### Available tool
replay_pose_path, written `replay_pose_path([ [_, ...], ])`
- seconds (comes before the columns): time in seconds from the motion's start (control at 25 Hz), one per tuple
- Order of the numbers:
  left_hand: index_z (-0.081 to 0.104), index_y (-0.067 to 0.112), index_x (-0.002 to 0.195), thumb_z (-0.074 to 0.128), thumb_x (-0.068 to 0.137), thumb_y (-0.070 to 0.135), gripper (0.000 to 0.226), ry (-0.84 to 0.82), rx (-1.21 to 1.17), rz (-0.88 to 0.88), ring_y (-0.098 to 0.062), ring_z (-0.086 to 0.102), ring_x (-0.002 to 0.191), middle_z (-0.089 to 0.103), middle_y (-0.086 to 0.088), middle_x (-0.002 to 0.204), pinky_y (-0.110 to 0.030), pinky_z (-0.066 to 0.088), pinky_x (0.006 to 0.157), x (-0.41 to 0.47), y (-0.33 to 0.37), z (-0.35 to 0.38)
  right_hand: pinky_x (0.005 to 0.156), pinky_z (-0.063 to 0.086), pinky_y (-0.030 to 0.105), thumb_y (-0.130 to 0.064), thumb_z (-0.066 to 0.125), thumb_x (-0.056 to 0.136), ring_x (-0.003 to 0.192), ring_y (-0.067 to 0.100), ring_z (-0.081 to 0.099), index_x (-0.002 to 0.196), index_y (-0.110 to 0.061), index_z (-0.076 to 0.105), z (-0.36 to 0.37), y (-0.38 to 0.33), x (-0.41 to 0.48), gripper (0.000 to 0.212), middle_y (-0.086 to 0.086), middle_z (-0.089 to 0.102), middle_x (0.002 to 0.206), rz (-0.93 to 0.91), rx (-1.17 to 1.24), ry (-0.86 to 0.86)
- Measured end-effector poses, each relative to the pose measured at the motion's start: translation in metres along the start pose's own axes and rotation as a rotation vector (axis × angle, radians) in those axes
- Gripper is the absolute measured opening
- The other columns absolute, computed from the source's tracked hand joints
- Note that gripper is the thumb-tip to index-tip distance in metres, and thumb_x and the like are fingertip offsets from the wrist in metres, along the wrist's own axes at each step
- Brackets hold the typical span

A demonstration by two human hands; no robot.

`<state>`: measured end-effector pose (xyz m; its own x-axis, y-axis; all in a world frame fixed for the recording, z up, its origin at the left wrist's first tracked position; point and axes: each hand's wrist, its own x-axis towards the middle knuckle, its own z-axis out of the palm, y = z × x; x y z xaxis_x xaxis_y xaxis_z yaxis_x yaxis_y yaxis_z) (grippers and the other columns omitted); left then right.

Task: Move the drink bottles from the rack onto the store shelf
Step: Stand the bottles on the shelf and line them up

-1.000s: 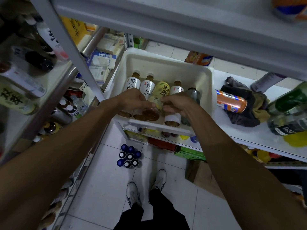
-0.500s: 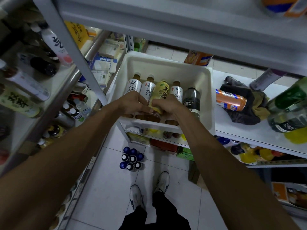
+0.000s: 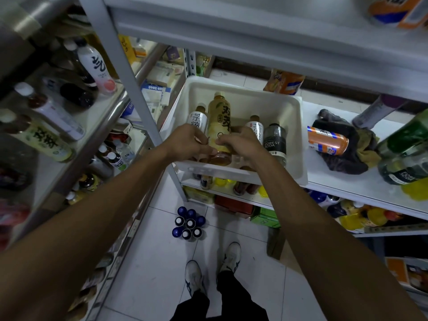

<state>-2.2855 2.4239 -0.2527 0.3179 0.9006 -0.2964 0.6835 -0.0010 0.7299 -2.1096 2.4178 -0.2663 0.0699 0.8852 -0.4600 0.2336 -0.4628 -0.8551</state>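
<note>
Well, the white store shelf [image 3: 347,188] runs across in front, and the white plastic rack [image 3: 300,135] sits on its left end. Just right of the rack, an orange can [image 3: 327,140] lies on its side on a dark cloth [image 3: 342,159]. Inside the rack stand white-labelled bottles [image 3: 198,120] and a dark soda bottle [image 3: 275,142] — and between them the yellow tea bottle [image 3: 219,119], riding higher than its neighbours. The left hand [image 3: 186,142] and the right hand [image 3: 242,144] both curl round its lower part, one on each side.
</note>
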Motion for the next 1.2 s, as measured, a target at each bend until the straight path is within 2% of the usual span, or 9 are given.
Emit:
replay_pose_path([
  [0.08,0.069,0.015,0.088,0.083,0.071,0.031,0.027,0.043,-0.053,-0.045,-0.018,0.067,0.081,0.070,-0.009,0.100,-0.030,0.053,0.068,-0.008,0.000,-0.006,0.081,0.057,0.033,-0.014,0.078,0.076,0.090,0.019,0.068,0.110,-0.011,0.055,0.006,-0.003,-0.009,0.040,0.003,0.068,0.096,-0.022,0.084,0.022],
  [0.24,0.045,0.011,0.134,0.081,0.075,0.023,0.070,0.006,-0.451,-0.130,-0.016,0.069,0.086,0.064,-0.010,0.111,-0.027,0.059,0.070,-0.027,0.003,-0.018,0.067,0.057,0.024,-0.012,0.077,0.079,0.085,0.015,0.069,0.115,-0.013,0.058,0.022,-0.020,-0.022,0.040,0.003,0.069,0.098,-0.109,0.202,-0.018],
  [0.4,0.044,0.009,0.132,0.080,0.075,0.020,0.068,-0.006,-0.526,-0.108,-0.021,0.069,0.093,0.062,-0.011,0.111,-0.031,0.059,0.073,-0.047,-0.001,-0.033,0.061,0.054,0.023,-0.022,0.073,0.086,0.082,0.013,0.068,0.115,-0.017,0.052,0.035,-0.027,-0.037,0.036,0.004,0.067,0.101,-0.114,0.273,-0.116],
  [0.56,0.045,0.013,0.134,0.078,0.077,0.014,0.066,-0.052,-0.581,-0.030,-0.024,0.067,0.103,0.059,-0.012,0.121,-0.042,0.057,0.087,-0.073,-0.018,-0.042,0.086,0.058,0.041,-0.030,0.066,0.092,0.103,0.024,0.066,0.125,-0.018,0.054,0.045,-0.030,-0.049,0.037,0.010,0.065,0.120,-0.066,0.377,-0.235],
  [0.68,0.046,0.018,0.136,0.078,0.077,0.009,0.068,-0.024,-0.506,0.029,-0.028,0.068,0.100,0.057,-0.013,0.121,-0.043,0.058,0.083,-0.091,-0.030,-0.048,0.091,0.056,0.041,-0.027,0.064,0.094,0.106,0.026,0.066,0.122,-0.015,0.060,0.058,-0.033,-0.059,0.031,0.008,0.068,0.117,-0.075,0.303,-0.324],
  [0.92,0.052,0.021,0.133,0.077,0.077,0.006,0.062,0.037,-0.396,0.038,-0.026,0.066,0.100,0.061,-0.011,0.118,-0.041,0.059,0.081,-0.131,-0.049,-0.065,0.072,0.060,0.038,-0.026,0.071,0.089,0.101,0.030,0.069,0.123,-0.015,0.059,0.091,-0.039,-0.082,0.037,0.009,0.070,0.115,-0.157,0.184,-0.332],
  [1.0,0.059,0.024,0.126,0.078,0.079,0.016,0.052,0.108,-0.391,0.022,-0.019,0.067,0.095,0.065,-0.009,0.114,-0.035,0.059,0.079,-0.149,-0.051,-0.071,0.067,0.060,0.036,-0.028,0.073,0.087,0.099,0.029,0.070,0.123,-0.013,0.059,0.104,-0.044,-0.090,0.041,0.011,0.069,0.115,-0.184,0.170,-0.358],
  [1.08,0.059,0.023,0.125,0.080,0.075,0.027,0.054,0.217,-0.376,0.006,-0.021,0.067,0.094,0.066,-0.010,0.110,-0.038,0.059,0.079,-0.166,-0.052,-0.076,0.063,0.059,0.035,-0.027,0.076,0.085,0.098,0.029,0.070,0.125,-0.011,0.057,0.115,-0.054,-0.097,0.047,0.011,0.068,0.115,-0.218,0.170,-0.390],
  [1.2,0.053,0.012,0.129,0.080,0.076,0.015,0.060,0.371,-0.430,-0.048,-0.024,0.067,0.099,0.066,-0.011,0.111,-0.031,0.059,0.072,-0.198,-0.048,-0.083,0.063,0.059,0.033,-0.024,0.079,0.082,0.096,0.025,0.071,0.126,-0.014,0.055,0.128,-0.073,-0.112,0.051,0.005,0.068,0.109,-0.297,0.128,-0.470],
])
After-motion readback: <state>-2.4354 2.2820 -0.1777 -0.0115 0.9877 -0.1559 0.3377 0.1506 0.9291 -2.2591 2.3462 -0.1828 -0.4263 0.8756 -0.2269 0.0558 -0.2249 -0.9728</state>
